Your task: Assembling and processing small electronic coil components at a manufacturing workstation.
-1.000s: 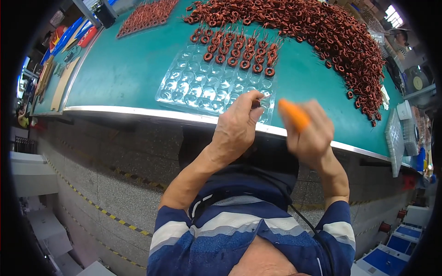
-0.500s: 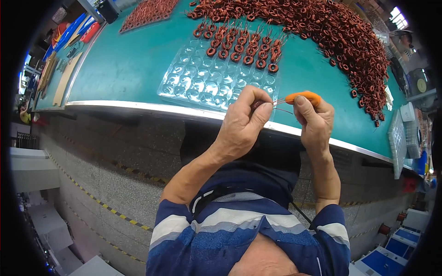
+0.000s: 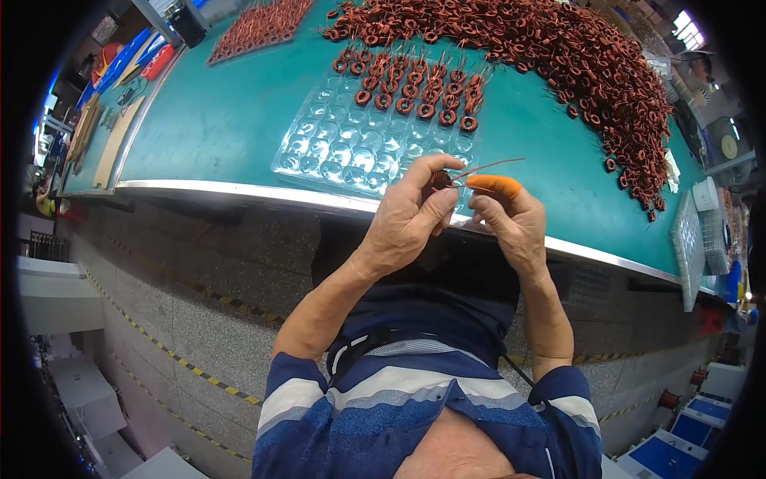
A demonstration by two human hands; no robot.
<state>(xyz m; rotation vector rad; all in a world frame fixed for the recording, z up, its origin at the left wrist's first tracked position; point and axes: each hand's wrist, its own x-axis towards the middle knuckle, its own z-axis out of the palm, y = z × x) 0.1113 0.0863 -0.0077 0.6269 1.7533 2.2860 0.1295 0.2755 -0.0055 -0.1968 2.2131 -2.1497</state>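
My left hand point(image 3: 407, 211) pinches a toroidal coil point(image 3: 440, 180) wound with copper-red wire, above the table's front edge. One wire lead point(image 3: 495, 165) sticks out from it to the right, over my other hand. Close beside the coil, my right hand point(image 3: 515, 227) is closed, with an orange finger cot point(image 3: 493, 185) on its index finger. Its fingertips are at another short lead coming off the coil; the exact grip is partly hidden. Just beyond my hands lies a clear blister tray point(image 3: 319, 148), its far right pockets filled with coils point(image 3: 404, 105), leads upward.
A large heap of loose coils point(image 3: 574, 72) spreads over the back and right of the green table point(image 3: 207, 120). Another full tray point(image 3: 259, 32) sits far left. Stacked clear trays point(image 3: 688, 239) stand at the right edge, near a white cup-like object point(image 3: 705, 193).
My right hand has moved left, close to the coil, and one lead now points freely up to the right. My left hand has shifted slightly left and still holds the coil.
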